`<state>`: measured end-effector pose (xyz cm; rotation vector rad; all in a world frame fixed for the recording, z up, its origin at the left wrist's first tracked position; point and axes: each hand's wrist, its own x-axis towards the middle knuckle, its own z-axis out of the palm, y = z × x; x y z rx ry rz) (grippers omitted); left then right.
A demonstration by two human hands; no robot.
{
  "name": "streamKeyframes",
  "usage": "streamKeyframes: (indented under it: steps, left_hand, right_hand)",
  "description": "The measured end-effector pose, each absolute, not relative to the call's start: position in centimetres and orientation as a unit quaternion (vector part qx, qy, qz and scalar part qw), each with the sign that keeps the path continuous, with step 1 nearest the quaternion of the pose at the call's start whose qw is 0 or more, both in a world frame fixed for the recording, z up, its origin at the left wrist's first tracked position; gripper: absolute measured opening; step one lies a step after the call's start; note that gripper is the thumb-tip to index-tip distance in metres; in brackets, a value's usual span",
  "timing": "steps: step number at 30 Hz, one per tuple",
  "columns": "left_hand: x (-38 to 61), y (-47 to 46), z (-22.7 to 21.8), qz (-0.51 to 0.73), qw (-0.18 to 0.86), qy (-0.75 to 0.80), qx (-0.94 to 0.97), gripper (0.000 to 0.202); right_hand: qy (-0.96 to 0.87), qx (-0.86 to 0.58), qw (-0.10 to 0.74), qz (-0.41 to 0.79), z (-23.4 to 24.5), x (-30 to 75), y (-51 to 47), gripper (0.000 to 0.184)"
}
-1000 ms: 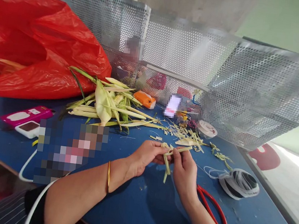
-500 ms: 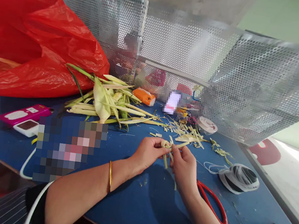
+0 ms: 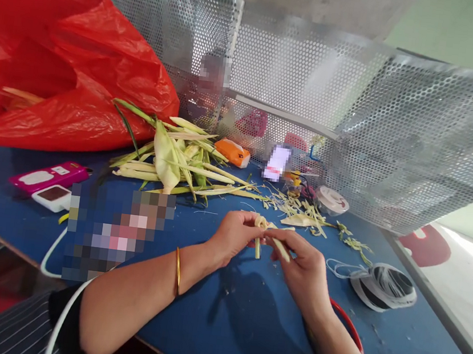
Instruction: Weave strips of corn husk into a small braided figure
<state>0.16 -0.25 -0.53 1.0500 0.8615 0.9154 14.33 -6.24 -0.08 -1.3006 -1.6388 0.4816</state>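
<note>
Between the fingertips of my left hand (image 3: 232,237) is a small knotted piece of pale corn husk (image 3: 261,222), with one short end hanging down. My right hand (image 3: 304,264) is closed on a flat strip of husk (image 3: 282,251) that leads off from the knot. Both hands are close together above the blue table (image 3: 242,338), fingertips almost meeting. Behind them lie husk scraps (image 3: 301,211), and farther left a pile of green and pale corn husks (image 3: 167,160). A red handle (image 3: 350,324) shows partly behind my right forearm.
A red plastic bag (image 3: 114,81) bulges at the back left. A spool of white cord (image 3: 384,287) stands to the right, and a white tape roll (image 3: 332,201) farther back. An orange packet (image 3: 233,152) and a lit phone (image 3: 276,163) stand before the perforated metal screen (image 3: 293,63).
My right hand has shifted slightly right and turned, its fingers now stretched along the husk strip, which points down toward me. My left hand keeps its grip on the knot.
</note>
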Motion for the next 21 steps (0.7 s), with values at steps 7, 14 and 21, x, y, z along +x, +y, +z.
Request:
streamKeyframes:
  steps: [7, 14, 21]
  left_hand:
    - [0.0, -0.8, -0.2, 0.309, 0.700, 0.338, 0.548, 0.006]
    - [0.1, -0.9, -0.3, 0.269, 0.766, 0.342, 0.474, 0.020]
    - [0.8, -1.1, -0.9, 0.345, 0.728, 0.376, 0.458, 0.014]
  right_hand:
    - [-0.664, -0.590, 0.452, 0.078, -0.6, 15.8, -5.1, 0.021]
    - [-0.635, -0.688, 0.347, 0.062, -1.2, 15.5, -5.2, 0.029]
    - [-0.600, -0.687, 0.371, 0.175, -1.3, 16.0, -4.6, 0.031]
